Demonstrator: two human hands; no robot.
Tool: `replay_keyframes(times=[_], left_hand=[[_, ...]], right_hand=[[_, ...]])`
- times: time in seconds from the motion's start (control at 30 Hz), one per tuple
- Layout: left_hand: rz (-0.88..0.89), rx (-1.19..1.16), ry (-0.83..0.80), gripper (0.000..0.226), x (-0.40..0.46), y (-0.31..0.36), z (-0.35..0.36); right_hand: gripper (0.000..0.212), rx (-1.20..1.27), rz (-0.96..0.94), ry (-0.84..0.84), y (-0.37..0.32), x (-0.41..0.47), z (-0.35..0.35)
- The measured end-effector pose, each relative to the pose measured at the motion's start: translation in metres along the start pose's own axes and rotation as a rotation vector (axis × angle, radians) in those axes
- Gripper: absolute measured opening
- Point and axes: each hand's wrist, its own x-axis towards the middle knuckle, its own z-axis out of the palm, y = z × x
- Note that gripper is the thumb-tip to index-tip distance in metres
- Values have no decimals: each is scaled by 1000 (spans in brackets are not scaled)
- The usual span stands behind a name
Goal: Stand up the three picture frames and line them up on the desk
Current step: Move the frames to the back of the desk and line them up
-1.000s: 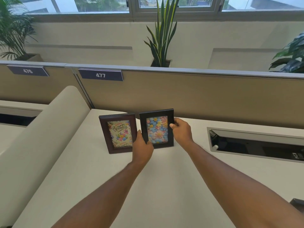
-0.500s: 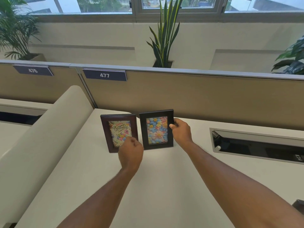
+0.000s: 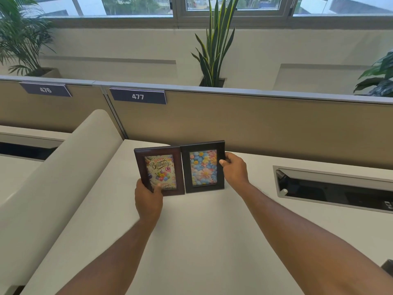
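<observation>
Two frames stand touching on the desk [image 3: 191, 241]. Left hand [image 3: 148, 201] pinches the brown frame [image 3: 159, 170]'s lower corner; right hand [image 3: 235, 171] pinches the black frame [image 3: 203, 167]'s edge.

The reddish-brown rectangular wooden picture frame [image 3: 159, 170] on the left has a smooth, slightly glossy stained finish, and the birthday print behind its pane looks like glossy paper. Just to its right, the black rectangular picture frame [image 3: 203, 166] is smooth with a satin sheen; whether wood or plastic cannot be told. Both stand on the cream desk top [image 3: 191, 231], a smooth matt laminate. The far tan partition panel [image 3: 265, 133] looks like matt woven cloth, capped by a grey metal-looking rail [image 3: 276, 93]. The dark blue number plates [image 3: 138, 96] appear smooth plastic.
</observation>
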Motion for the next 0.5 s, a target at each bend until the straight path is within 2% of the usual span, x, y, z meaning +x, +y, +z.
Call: replay_keyframes(times=[0.33,0.5], left_hand=[[-17,9,-11,54,-3,-1,4],[-52,69,24,76,-15,-1,2]], right_hand=[[27,2,8,-11,2,0,-1],[45,28,66,-30,5,-16,-11]])
